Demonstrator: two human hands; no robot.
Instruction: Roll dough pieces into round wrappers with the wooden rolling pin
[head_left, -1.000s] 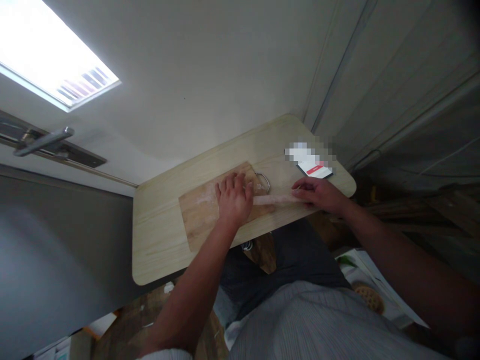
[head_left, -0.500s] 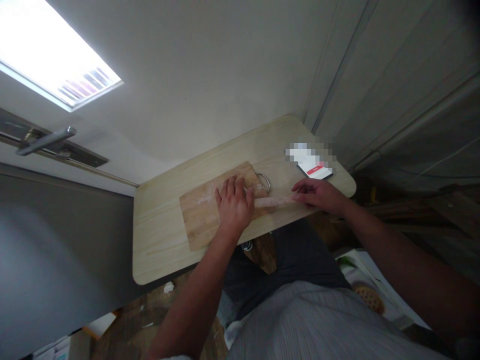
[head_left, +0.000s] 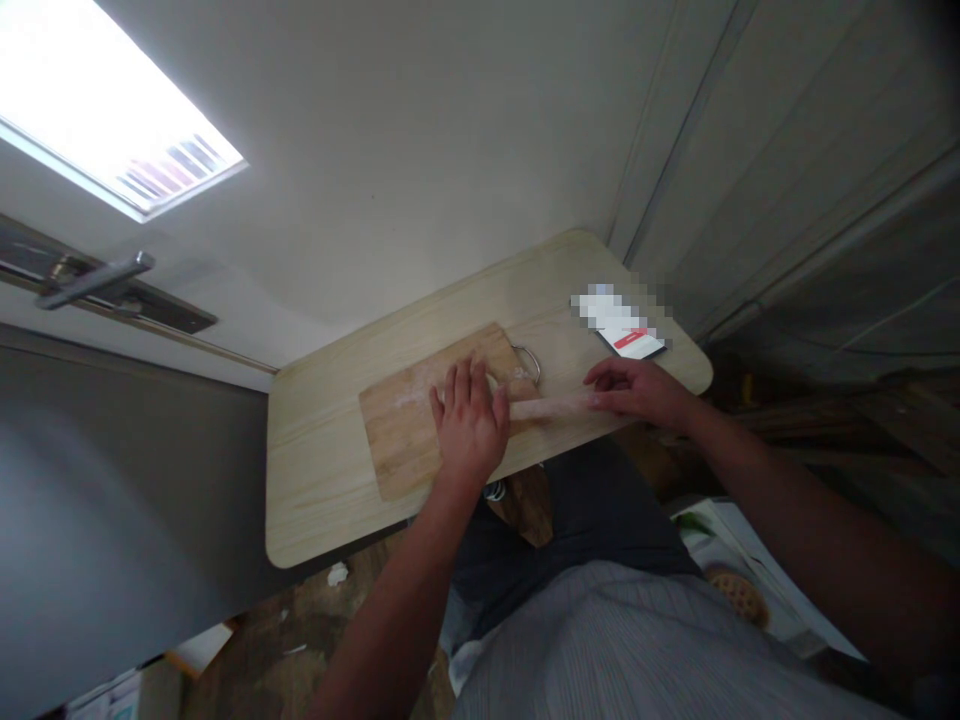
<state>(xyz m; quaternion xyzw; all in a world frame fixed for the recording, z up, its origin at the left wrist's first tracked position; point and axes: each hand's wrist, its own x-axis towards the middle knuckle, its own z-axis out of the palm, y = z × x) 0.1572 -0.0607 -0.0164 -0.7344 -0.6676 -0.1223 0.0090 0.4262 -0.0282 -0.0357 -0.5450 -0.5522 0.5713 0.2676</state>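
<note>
A wooden cutting board (head_left: 401, 440) dusted with white flour lies on the table. My left hand (head_left: 471, 420) rests palm down over it, fingers stretched out and slightly spread. A small pale edge, perhaps dough (head_left: 492, 383), peeps out beside its fingers; the rest is hidden under the hand. From beneath that hand a floured rolling pin (head_left: 551, 406) runs right, past the board's edge. My right hand (head_left: 626, 388) pinches the pin's right end between thumb and curled fingers.
The light wood table (head_left: 315, 470) stands against a white door with a metal handle (head_left: 97, 280). A phone (head_left: 634, 340) lies at the table's right end, beyond my right hand. The board has a metal ring handle (head_left: 531, 362). Paper scraps (head_left: 337, 574) lie on the floor.
My left fingers have shifted slightly toward me, uncovering the pale edge beside them. The rolling pin has turned or slid a little. My right hand stays at its end.
</note>
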